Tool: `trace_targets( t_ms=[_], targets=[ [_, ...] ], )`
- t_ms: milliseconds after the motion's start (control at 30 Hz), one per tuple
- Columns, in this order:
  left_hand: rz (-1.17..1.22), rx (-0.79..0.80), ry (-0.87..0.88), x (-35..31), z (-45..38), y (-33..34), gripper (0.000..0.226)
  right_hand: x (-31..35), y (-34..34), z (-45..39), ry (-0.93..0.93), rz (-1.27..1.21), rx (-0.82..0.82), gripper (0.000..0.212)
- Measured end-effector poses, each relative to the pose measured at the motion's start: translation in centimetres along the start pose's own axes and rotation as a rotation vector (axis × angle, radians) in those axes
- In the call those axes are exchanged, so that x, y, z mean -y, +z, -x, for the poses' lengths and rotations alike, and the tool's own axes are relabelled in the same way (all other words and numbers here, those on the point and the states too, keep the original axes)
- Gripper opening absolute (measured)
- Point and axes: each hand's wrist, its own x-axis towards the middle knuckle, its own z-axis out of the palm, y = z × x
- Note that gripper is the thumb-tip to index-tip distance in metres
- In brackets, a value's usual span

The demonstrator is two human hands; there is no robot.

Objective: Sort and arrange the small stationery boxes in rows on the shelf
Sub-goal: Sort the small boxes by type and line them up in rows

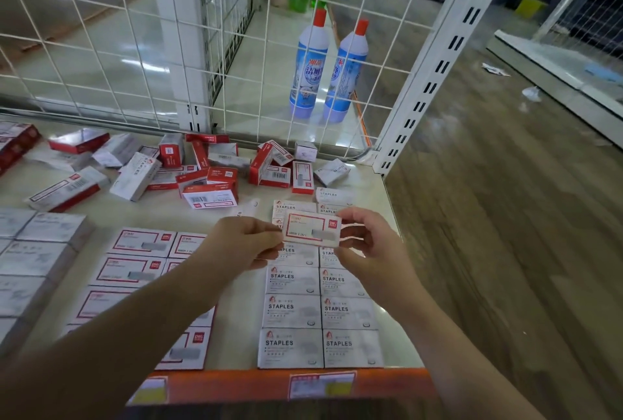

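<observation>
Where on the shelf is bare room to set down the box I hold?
Bare shelf runs between the red-framed rows and the STAPLES rows; another strip lies between the loose pile and the red-framed rows. The back near the wire grid is crowded.

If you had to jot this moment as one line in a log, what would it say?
both hands: left hand and right hand hold red-framed staple box | above STAPLES rows | unsorted pile behind

The single head-worn camera is looking forward and steeply down from close above the shelf [236, 345], whose orange front edge is running along the frame's bottom. Beyond the shelf, the wire grid back panel [111, 48] is filling the upper frame, with floor stretching away on the shelf's right.
</observation>
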Motion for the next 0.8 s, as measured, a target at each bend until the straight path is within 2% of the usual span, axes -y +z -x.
trace_targets(
  t_ms=[267,433,633,800],
  targets=[
    [0.024,-0.046,0.01,1.3,0.6,0.7,0.009,-0.2,0.5,0.2,-0.049,0.067,0.0,0.051],
    [0.044,-0.073,0.027,1.6,0.6,0.8,0.011,0.0,0.9,0.7,-0.033,0.042,-0.011,0.045],
    [0.037,-0.072,0.024,1.6,0.5,0.8,0.012,0.1,1.4,1.2,-0.039,0.085,-0.014,0.055],
    [0.024,-0.069,0.029,1.6,0.6,0.6,0.011,-0.2,1.7,1.2,-0.028,0.073,-0.033,0.051]
  ],
)
